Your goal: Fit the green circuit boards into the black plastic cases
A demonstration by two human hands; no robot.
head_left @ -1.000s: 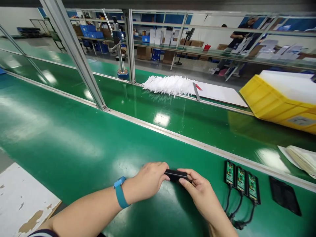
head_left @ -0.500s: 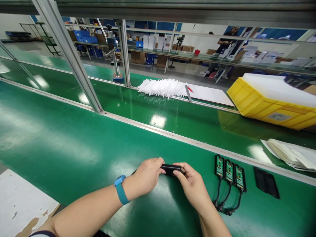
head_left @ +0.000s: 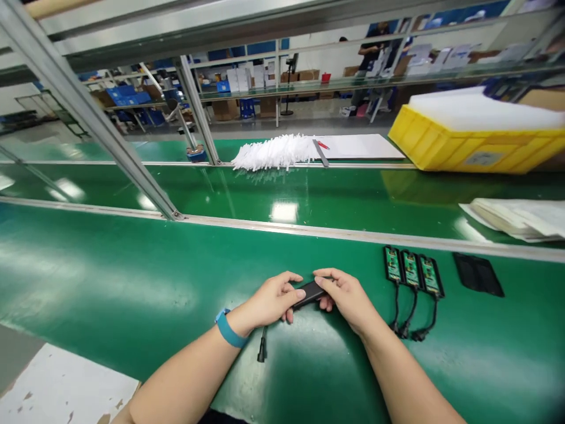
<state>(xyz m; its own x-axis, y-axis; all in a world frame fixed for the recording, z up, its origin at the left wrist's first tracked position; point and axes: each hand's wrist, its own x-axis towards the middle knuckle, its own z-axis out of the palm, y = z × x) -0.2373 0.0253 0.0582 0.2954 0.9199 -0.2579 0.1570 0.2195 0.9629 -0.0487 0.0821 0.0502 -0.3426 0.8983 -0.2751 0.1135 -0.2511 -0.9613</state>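
Note:
Between my two hands is a black plastic case (head_left: 311,292), long and narrow, held a little above the green bench. My left hand (head_left: 277,299), with a teal band on its wrist, grips the case's left end, thumb on top. My right hand (head_left: 343,290) pinches the other end between thumb and fingers. From under the left hand hangs a short black cable with a connector (head_left: 262,352). To the right, several open black housings with green circuit boards (head_left: 411,270) lie side by side, their cables toward me. Beside them are black case covers (head_left: 478,274).
A metal rail (head_left: 265,228) crosses behind the hands, with an upright post (head_left: 101,118) on the left. Beyond lie white strips (head_left: 278,152), a yellow bin (head_left: 468,147) and white sheets (head_left: 521,218). A white board (head_left: 66,388) is at lower left. A person stands far back.
The black case has turned so its broad face shows, and it tilts up toward the right. The cable end now hangs below my left hand. The camera view has shifted and rotated.

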